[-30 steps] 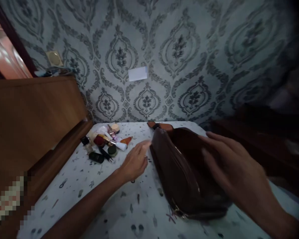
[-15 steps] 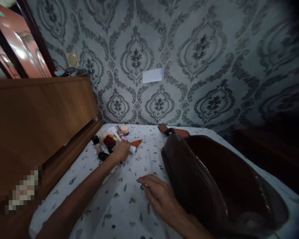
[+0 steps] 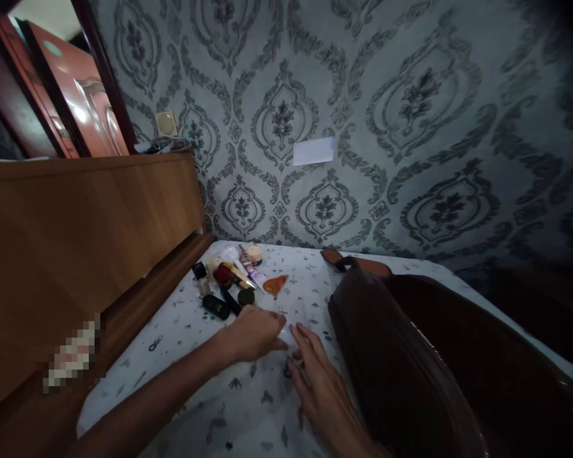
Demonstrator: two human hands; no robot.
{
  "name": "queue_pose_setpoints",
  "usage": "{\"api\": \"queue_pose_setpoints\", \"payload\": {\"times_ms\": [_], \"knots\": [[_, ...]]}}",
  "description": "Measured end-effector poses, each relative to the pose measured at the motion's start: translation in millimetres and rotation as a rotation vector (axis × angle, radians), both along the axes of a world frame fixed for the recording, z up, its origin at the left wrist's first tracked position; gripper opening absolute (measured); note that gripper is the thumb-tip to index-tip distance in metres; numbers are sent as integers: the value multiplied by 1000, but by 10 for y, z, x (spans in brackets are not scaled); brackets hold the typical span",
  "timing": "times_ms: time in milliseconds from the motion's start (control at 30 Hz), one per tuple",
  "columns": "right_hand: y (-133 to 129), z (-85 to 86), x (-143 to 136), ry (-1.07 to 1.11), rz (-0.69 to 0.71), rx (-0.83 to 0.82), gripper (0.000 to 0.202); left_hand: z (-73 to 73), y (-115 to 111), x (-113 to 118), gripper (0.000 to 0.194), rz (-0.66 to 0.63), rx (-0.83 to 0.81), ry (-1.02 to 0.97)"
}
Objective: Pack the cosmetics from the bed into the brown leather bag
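Where both hands (image 3: pixel 286 346) meet, glossy brown bag (image 3: pixel 401 369) bulges.

One head-worn camera looks forward and down, close over the bed (image 3: pixel 248 407).

The left hand (image 3: pixel 253 332) reaches forward, palm down, fingers curled. The right hand (image 3: pixel 315 375) lies flat beside it, fingertips nearly meeting.

damask wallpaper (image 3: pixel 363 95) | wood headboard (image 3: pixel 86 229) | red door (image 3: pixel 71 95) | dim light
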State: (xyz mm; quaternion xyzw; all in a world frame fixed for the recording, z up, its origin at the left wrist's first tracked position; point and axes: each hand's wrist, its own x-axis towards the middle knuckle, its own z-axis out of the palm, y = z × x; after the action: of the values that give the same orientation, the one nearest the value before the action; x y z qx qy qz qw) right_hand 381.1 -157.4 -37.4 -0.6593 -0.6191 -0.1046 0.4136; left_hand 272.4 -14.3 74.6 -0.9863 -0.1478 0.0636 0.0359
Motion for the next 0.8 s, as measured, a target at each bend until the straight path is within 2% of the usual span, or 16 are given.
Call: {"api": "queue_pose_setpoints", "payload": {"times_ms": [100, 267, 400, 467, 533, 600, 700, 800], "knots": [[124, -146, -66, -8, -16, -36, 51, -3, 66, -51, 29, 2, -11, -4], [332, -262, -149, 65, 15, -40, 49, -34, 429, 41, 25, 36, -7, -26], [340, -377, -130, 135, 31, -107, 48, -119, 611, 134, 29, 60, -49, -9], [295, -439, -108, 166, 41, -173, 47, -96, 724, 165, 31, 67, -99, -12], [248, -491, -101, 195, 60, -211, 48, 4, 911, 208, 31, 101, -154, -34], [219, -531, -121, 211, 83, -210, 50, 156, 1180, 281, 32, 193, -184, -79], [219, -571, -191, 233, 65, -162, 50, 358, 1645, 439, 36, 434, -135, -157], [241, -592, -255, 262, 25, -111, 52, 402, 2007, 597, 38, 663, -117, -154]]}}
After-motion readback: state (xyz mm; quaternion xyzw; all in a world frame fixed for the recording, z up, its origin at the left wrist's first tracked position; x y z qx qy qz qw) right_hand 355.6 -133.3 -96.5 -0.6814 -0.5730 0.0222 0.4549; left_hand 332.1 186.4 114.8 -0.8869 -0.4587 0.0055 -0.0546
